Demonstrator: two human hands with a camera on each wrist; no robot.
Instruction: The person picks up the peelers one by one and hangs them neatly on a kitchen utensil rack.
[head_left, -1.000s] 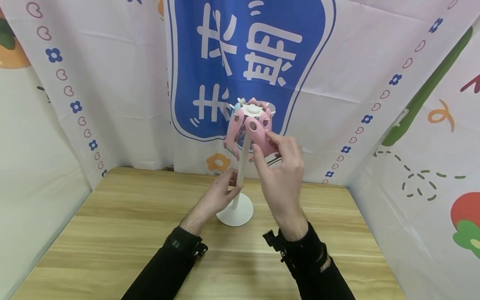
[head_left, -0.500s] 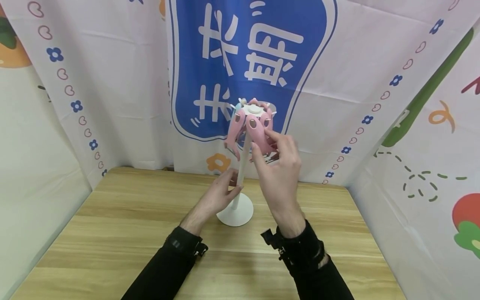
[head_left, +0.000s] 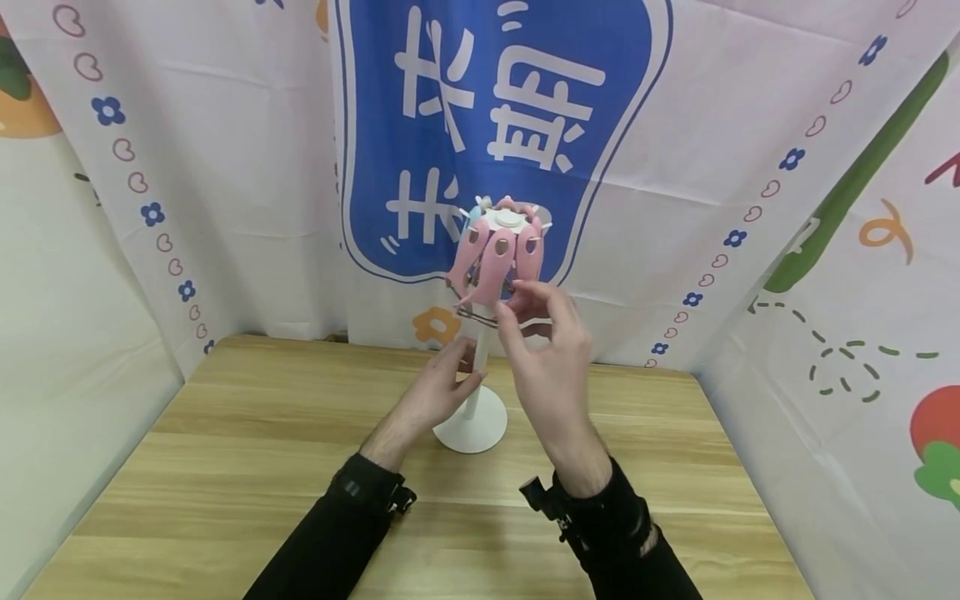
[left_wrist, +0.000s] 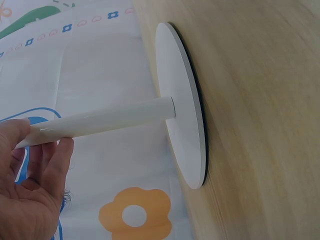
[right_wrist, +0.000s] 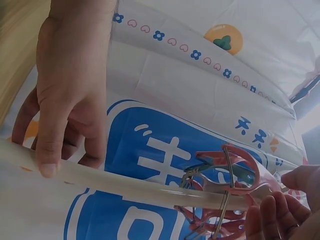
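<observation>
A white stand with a slim pole rises upright from a round base on the wooden table. My left hand grips the pole between thumb and fingers, partway up from the base. Around the white top disc, several pink plastic clips with wire parts hang from small pegs by their holes, with a pale blue clip on the far left side. My right hand is beside the lower end of the front pink clips, fingers bent and thumb apart, fingertips close to the plastic.
A printed white cloth with a large blue sign hangs right behind the table. More patterned cloth walls in the right side, and a pale cloth the left.
The front pink clip has swung left, away from my right fingers, and hangs straighter. My right hand has dropped slightly and shifted a little left. My left hand stays on the pole.
</observation>
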